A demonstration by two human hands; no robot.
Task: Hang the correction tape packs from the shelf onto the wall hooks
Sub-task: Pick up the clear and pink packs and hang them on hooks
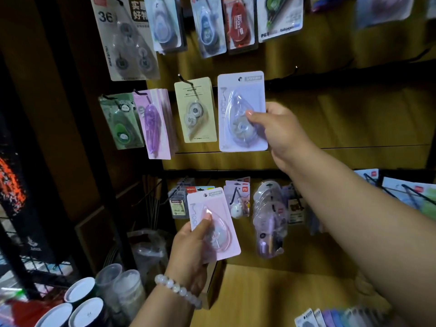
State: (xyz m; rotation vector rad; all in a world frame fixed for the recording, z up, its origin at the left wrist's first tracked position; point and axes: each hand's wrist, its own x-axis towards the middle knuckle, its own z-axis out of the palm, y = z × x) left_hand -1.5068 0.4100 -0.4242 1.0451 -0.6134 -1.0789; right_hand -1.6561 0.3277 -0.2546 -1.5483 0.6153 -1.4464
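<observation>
My right hand [280, 135] pinches a pale lilac correction tape pack [238, 95] by its right edge, holding it upright against the wooden wall beside a beige pack [195, 109] that hangs on a black hook [185, 80]. Whether the lilac pack sits on a hook is hidden behind its card. My left hand [188, 251], with a bead bracelet at the wrist, grips a pink correction tape pack [226, 237] lower down, thumb on its blister. A bare hook [296, 68] sticks out to the right of the lilac pack.
Green [120, 121] and purple packs [153, 123] hang left of the beige one, more packs in the row above. Lower hooks carry several packs [269, 215]. A wooden shelf [283, 291] lies below with packs [330, 317] at its front. Cups [87, 310] stand lower left beside a black wire rack.
</observation>
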